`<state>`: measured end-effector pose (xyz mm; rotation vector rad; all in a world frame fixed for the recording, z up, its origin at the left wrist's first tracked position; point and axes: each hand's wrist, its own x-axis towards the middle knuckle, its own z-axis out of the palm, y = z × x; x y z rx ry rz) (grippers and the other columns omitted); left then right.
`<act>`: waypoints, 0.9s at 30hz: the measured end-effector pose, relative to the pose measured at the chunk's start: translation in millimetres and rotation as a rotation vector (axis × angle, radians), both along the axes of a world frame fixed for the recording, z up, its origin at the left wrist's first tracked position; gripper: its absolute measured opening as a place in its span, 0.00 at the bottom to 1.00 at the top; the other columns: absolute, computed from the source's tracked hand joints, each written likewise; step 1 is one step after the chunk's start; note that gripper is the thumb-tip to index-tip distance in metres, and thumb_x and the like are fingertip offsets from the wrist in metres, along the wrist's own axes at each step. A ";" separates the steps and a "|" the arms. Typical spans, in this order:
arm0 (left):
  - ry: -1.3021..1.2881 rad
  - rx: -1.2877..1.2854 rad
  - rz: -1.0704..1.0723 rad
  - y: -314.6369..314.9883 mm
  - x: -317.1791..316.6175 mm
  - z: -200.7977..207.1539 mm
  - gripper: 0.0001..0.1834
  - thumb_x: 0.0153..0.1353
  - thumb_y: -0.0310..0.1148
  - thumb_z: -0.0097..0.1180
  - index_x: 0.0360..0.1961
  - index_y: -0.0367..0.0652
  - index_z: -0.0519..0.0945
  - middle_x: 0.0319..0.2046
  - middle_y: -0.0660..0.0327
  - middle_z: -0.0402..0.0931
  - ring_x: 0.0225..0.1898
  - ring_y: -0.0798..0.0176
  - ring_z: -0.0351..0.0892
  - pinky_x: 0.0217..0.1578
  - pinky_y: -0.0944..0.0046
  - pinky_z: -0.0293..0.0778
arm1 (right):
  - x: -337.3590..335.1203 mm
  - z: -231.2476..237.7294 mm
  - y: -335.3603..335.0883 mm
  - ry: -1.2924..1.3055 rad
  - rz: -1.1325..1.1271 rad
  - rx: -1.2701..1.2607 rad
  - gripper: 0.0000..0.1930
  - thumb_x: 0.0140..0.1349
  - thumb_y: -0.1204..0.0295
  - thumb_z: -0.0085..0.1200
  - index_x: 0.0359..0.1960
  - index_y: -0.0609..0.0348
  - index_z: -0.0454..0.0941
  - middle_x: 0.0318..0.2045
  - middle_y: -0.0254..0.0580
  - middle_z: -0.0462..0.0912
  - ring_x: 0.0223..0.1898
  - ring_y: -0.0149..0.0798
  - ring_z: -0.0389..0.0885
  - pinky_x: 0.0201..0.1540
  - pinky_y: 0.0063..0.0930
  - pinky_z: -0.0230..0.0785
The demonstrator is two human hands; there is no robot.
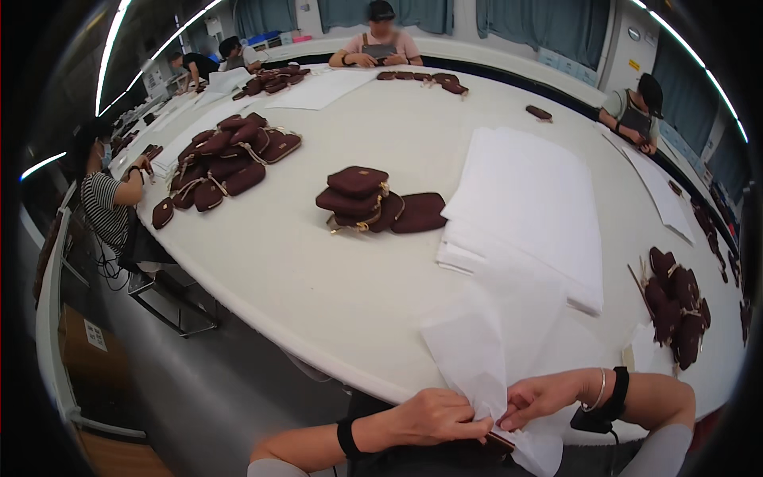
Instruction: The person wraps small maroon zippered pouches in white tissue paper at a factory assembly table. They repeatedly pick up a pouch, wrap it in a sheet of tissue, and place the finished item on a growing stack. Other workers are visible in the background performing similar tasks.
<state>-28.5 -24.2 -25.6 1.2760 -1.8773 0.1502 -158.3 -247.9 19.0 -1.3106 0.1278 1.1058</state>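
Observation:
At the table's near edge, my left hand [441, 415] is closed, its fingers bunching a sheet of white tissue paper [469, 342]. Just below its fingertips shows the edge of a dark brown item [499, 442], mostly hidden by the hand and paper; it looks like one of the maroon pouches. My right hand [539, 399] pinches the same paper from the other side, fingers curled. One end of the sheet spreads up over the table, while the other hangs over the edge between my wrists. Both wrists wear black bands.
A small stack of maroon pouches [358, 181] stands mid-table beside a thick pile of white paper [532, 207]. Larger pouch heaps lie at the left [222, 155] and right [679, 306]. Several people sit around the white table [302, 294]. A metal-legged stool [179, 306] stands at the left.

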 end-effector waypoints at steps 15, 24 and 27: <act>0.038 -0.318 0.178 -22.8 -21.6 6.7 0.11 0.59 0.42 0.62 0.39 0.50 0.79 0.24 0.63 0.68 0.23 0.61 0.74 0.20 0.60 0.68 | 25.4 13.5 -7.3 -0.121 0.428 -0.391 0.13 0.68 0.68 0.57 0.52 0.56 0.82 0.45 0.48 0.84 0.47 0.47 0.82 0.53 0.39 0.74; 0.067 -0.434 -0.032 -7.2 -76.2 -9.7 0.12 0.62 0.41 0.66 0.38 0.46 0.80 0.28 0.63 0.71 0.25 0.62 0.74 0.20 0.63 0.69 | -49.4 25.4 33.9 -0.391 0.200 -0.501 0.14 0.69 0.67 0.56 0.52 0.58 0.81 0.43 0.47 0.84 0.44 0.44 0.81 0.51 0.36 0.73; 0.038 -0.618 -0.058 -6.4 -88.9 -5.1 0.11 0.66 0.41 0.64 0.36 0.45 0.81 0.28 0.63 0.70 0.24 0.63 0.72 0.19 0.64 0.68 | -67.4 25.6 49.3 -0.465 0.110 -0.545 0.14 0.69 0.67 0.55 0.52 0.58 0.80 0.43 0.47 0.84 0.44 0.43 0.81 0.50 0.35 0.73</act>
